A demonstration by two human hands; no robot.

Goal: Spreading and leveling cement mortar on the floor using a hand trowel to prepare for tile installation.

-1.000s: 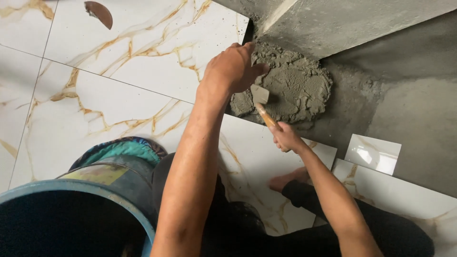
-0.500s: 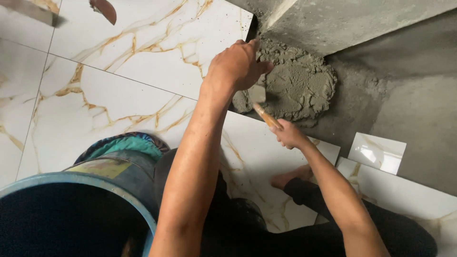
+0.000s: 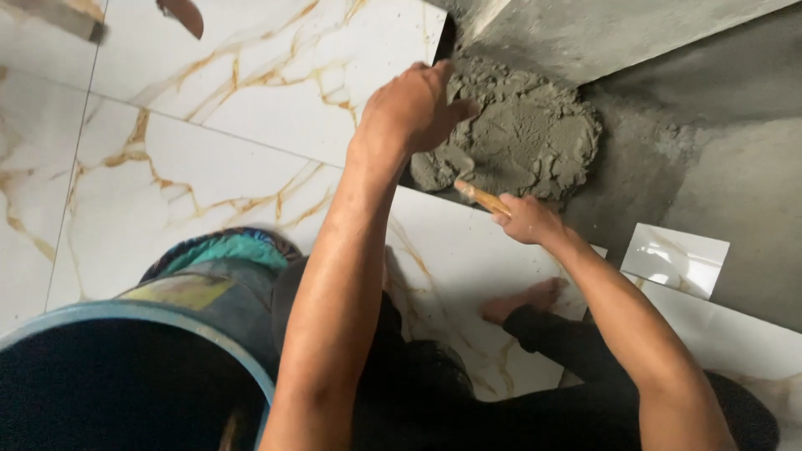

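Blue-rimmed bucket (image 3: pixel 209 338) at lower left, close under the camera; inside dark, contents impossible to tell. Yellowish patch on its outer wall, shape and print too blurred to read. Bunched teal and dark cloth (image 3: pixel 221 249) just behind the bucket, resting on the tiled floor (image 3: pixel 167 159), white with gold veins.

Grey mortar heap (image 3: pixel 526 134) at upper centre, lying on bare grey cement floor (image 3: pixel 710 150) right at the corner where the laid tiles end. Surface rough and clumped, spread wide.

Left hand (image 3: pixel 413 108) above the heap's near edge, fingers curled loosely and touching the mortar, grip half clenched on nothing that can be made out. Right hand (image 3: pixel 526 219) just below the heap, grip clenched round the wooden handle of a trowel (image 3: pixel 478 196); blade buried in or hidden against the mortar, only a small grey part showing. Hands near each other, not touching.

Small loose cut tile piece (image 3: pixel 675 259), white and glossy, lying on the cement to the right, apart from the heap. Bare foot (image 3: pixel 526 301) on the tile below the right forearm, dark trouser leg behind it. Reddish-brown object (image 3: pixel 184 15) at the top edge, cut off by the frame, kind unclear. Left forearm crossing the middle, hiding part of the tile joint beneath.
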